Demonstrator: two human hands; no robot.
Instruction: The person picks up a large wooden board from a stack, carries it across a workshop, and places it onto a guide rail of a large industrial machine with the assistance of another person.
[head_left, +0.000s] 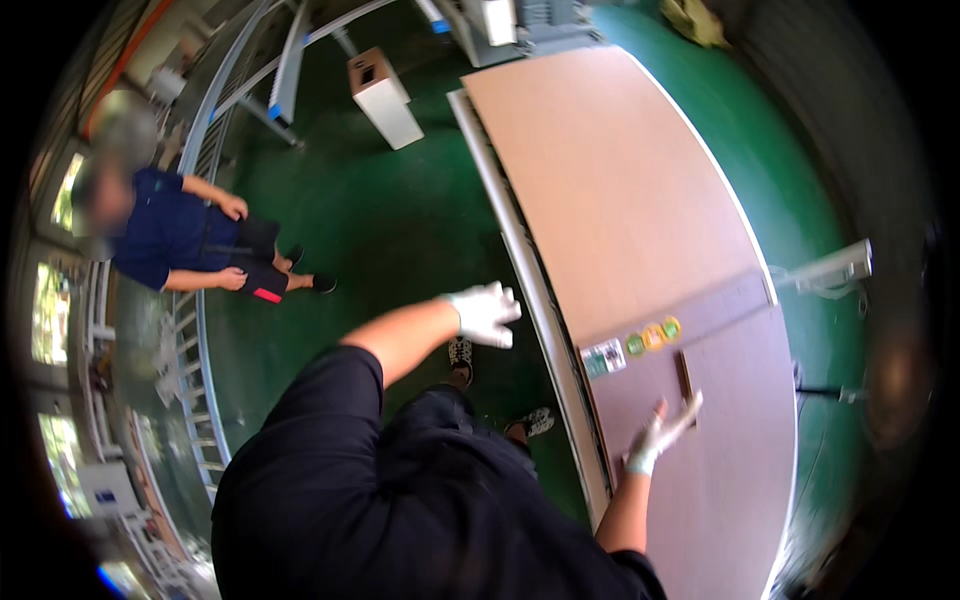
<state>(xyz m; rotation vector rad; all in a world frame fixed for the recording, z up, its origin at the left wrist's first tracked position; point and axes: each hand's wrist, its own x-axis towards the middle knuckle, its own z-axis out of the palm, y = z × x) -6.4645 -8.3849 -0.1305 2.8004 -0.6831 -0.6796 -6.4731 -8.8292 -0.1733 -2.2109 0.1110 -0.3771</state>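
Left hand (485,313), white-gloved, at dial centre: fingers loosely extended, grasping nothing. Right hand (660,437), white-gloved, at four o'clock: fingers extended, grasping nothing, over the long brown board (650,250); contact cannot be determined. Board spans one to five o'clock, bearing a label (603,358) and round stickers (653,337) between three and four. White box (392,115) stands at eleven; co-worker (180,225) at nine.

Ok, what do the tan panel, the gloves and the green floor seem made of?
Tan panel: perhaps wood-based board, smooth and matt, evenly coloured. White gloves: likely fabric, matt, closely fitting. Green floor: probably glossy paint or resin, reflecting light.
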